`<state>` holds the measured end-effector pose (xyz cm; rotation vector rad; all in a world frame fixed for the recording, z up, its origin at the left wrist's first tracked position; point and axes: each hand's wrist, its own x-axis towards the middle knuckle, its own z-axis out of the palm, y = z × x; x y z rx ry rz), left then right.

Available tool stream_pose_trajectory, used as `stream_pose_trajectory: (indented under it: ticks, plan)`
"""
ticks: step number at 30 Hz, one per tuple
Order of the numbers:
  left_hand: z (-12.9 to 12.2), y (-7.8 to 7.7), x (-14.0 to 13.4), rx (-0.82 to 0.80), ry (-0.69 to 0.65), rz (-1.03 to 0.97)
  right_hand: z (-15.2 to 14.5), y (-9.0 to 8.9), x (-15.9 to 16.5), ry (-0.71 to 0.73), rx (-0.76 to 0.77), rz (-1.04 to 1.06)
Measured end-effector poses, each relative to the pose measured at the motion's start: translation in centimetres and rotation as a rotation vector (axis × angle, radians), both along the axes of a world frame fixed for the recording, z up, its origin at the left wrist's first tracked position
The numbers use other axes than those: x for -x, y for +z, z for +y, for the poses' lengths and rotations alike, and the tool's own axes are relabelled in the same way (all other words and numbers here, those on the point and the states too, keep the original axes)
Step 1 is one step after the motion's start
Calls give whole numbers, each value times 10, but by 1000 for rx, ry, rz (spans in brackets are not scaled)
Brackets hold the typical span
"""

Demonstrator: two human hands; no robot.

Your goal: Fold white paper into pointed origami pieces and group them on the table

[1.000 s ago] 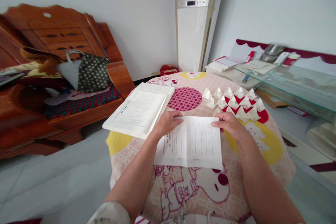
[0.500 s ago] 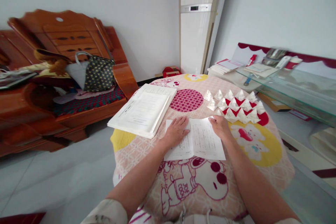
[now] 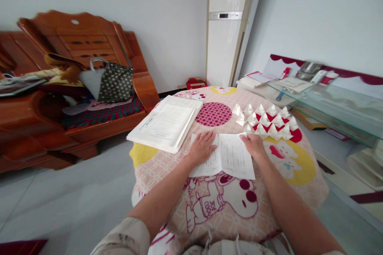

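Observation:
A printed sheet of paper [image 3: 236, 155] with a crease down its middle lies on the patterned tablecloth [image 3: 206, 207] in front of me. My left hand [image 3: 204, 147] rests flat on the sheet's left half, fingers stretched out. At the upper right edge, my right hand [image 3: 253, 144] pinches the paper between thumb and fingers, and that side is slightly raised. To the left lies a stack of printed papers [image 3: 167, 123]. Beyond my right hand stand several folded paper pieces [image 3: 265, 119] with pointed tops, set in rows.
A wooden bench [image 3: 80, 40] with a dark patterned bag [image 3: 116, 83] is on the left. At the right, a glass shelf [image 3: 338, 103] holds metal bowls [image 3: 309, 71] and a cup. A tall white cabinet unit [image 3: 223, 48] stands in the corner.
The right half of the sheet is lifted a little more, with its right edge drawn inward by my right hand. My left hand stays flat on the paper. The view has shifted slightly.

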<state>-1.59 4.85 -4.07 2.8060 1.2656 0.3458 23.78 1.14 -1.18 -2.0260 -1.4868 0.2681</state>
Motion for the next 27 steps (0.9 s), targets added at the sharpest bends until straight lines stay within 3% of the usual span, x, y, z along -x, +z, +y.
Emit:
stream_pose_trajectory:
  ticks: [6, 14, 22, 27]
  plan:
    - [1, 2, -1, 13, -4, -4, -23, -6, 0, 13, -38, 26]
    - [1, 1, -1, 21, -1, -20, -43, 2, 1, 6, 19, 181]
    - [1, 4, -1, 32, -14, -28, -60, -8, -9, 5, 23, 291]
    - [2, 3, -1, 28, -5, -5, -69, 4, -4, -9, 78, 407]
